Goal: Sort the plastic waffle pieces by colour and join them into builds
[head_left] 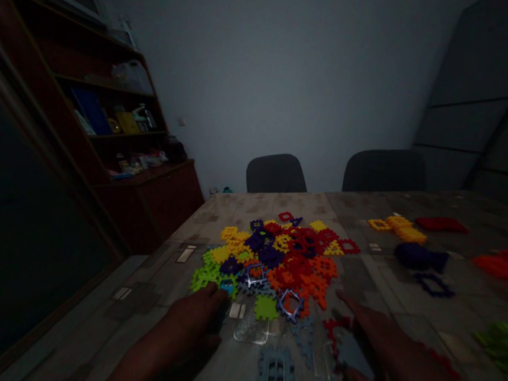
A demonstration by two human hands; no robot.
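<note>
A heap of interlocking plastic building pieces [296, 265] in yellow, purple, red, orange, green and grey lies on the table. My left hand [191, 321] is at the heap's near left edge, fingertips by the lime green pieces [202, 278] and a small blue piece [228, 286]. Its thumb stands apart from the fingers, and I see nothing held. To the right, my right hand [393, 360] hovers low with index finger and thumb spread. Red toothed pieces [333, 334] lie beside and partly under it. A grey square piece [277, 373] rests between my hands.
Sorted by colour on the right are yellow pieces [399, 227], dark purple pieces [421, 257], orange-red pieces [503, 263], green pieces [504, 349] and a red stack [442, 223]. Two chairs [277, 175] stand behind the patterned table [150, 306]. A wooden shelf unit [155, 205] is at left.
</note>
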